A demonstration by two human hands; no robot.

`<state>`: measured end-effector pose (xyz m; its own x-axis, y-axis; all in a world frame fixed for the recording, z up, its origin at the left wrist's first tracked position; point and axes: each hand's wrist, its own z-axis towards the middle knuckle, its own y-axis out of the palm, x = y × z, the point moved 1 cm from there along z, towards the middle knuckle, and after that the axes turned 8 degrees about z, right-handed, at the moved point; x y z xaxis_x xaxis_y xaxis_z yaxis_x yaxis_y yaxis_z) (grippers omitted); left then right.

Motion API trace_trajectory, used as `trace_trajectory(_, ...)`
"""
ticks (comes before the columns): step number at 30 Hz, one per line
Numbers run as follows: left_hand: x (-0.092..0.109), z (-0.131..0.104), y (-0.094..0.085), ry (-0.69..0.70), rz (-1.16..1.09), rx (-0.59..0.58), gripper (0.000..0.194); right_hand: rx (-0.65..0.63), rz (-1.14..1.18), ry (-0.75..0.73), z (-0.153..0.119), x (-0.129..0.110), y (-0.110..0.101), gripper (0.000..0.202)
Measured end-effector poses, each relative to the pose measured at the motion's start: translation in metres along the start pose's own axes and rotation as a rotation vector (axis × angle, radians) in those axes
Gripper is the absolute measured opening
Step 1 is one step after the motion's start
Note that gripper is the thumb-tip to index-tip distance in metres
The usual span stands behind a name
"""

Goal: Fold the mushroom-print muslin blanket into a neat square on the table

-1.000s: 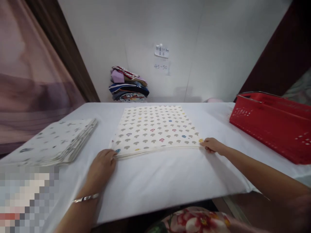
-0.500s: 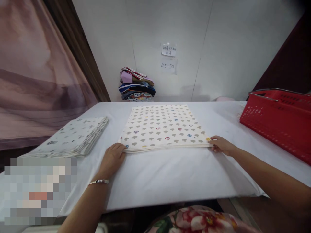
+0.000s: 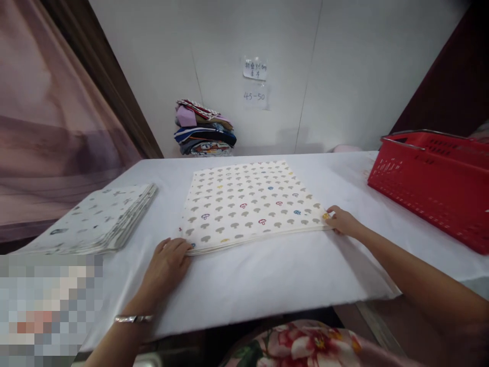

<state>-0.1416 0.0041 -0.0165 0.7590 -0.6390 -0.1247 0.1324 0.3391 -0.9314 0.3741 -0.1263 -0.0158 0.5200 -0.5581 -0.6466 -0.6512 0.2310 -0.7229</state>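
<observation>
On white fabric, left hand and right hand pinch layered mushroom-print cloth.

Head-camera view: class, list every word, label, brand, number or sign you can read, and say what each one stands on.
"45-50": handwritten on the lower paper sheet on the wall.
Handwritten characters on the upper paper sheet: too blurred to read with certainty.
No lettering can be made out on the mushroom-print cloth or red basket.
</observation>
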Motion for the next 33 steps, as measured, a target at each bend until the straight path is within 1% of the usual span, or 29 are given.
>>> trace_trajectory(3, 0.002, 0.0, -0.004, -0.023, 0.007, -0.029, 0.026, 0.151, -0.303, -0.182, -0.004, -0.002, 0.002, 0.042)
trace_trajectory(5, 0.008, 0.004, -0.01, -0.026, -0.016, -0.031, 0.033, 0.236, -0.398, -0.356, -0.01, -0.007, 0.004, 0.039)
trace_trajectory(6, 0.014, 0.008, -0.013, -0.019, -0.038, -0.017, 0.035, 0.242, -0.402, -0.463, -0.014, -0.011, 0.007, 0.036)
trace_trajectory(7, 0.022, 0.014, -0.016, -0.006, -0.066, 0.007, 0.036, 0.218, -0.383, -0.573, -0.018, -0.016, 0.011, 0.032)
trace_trajectory(9, 0.043, 0.029, -0.02, 0.03, -0.133, 0.077, 0.032, 0.097, -0.303, -0.759, -0.025, -0.029, 0.023, 0.028)
trace_trajectory(11, 0.07, 0.047, -0.021, 0.098, -0.224, 0.111, 0.026, -0.046, -0.22, -0.857, -0.029, -0.042, 0.037, 0.025)
trace_trajectory(13, 0.098, 0.066, -0.016, 0.181, -0.297, 0.085, 0.024, -0.137, -0.179, -0.902, -0.03, -0.053, 0.049, 0.025)
trace_trajectory(15, 0.124, 0.081, -0.008, 0.255, -0.344, 0.046, 0.02, -0.174, -0.175, -0.946, -0.029, -0.06, 0.057, 0.024)
trace_trajectory(17, 0.142, 0.092, 0.001, 0.284, -0.368, 0.01, 0.016, -0.177, -0.183, -0.987, -0.027, -0.064, 0.062, 0.024)
trace_trajectory(19, 0.154, 0.099, 0.008, 0.28, -0.376, -0.02, 0.014, -0.163, -0.18, -1.003, -0.026, -0.065, 0.064, 0.023)
trace_trajectory(22, 0.162, 0.105, 0.015, 0.249, -0.396, -0.03, 0.013, -0.139, -0.153, -0.984, -0.026, -0.064, 0.067, 0.023)
trace_trajectory(26, 0.163, 0.106, 0.021, 0.19, -0.435, -0.024, 0.016, -0.086, -0.088, -0.952, -0.025, -0.059, 0.071, 0.024)
trace_trajectory(29, 0.163, 0.105, 0.023, 0.168, -0.433, -0.023, 0.019, -0.038, -0.044, -0.985, -0.024, -0.056, 0.074, 0.024)
trace_trajectory(33, 0.165, 0.105, 0.026, 0.176, -0.391, -0.014, 0.022, 0.004, -0.04, -1.032, -0.024, -0.056, 0.076, 0.024)
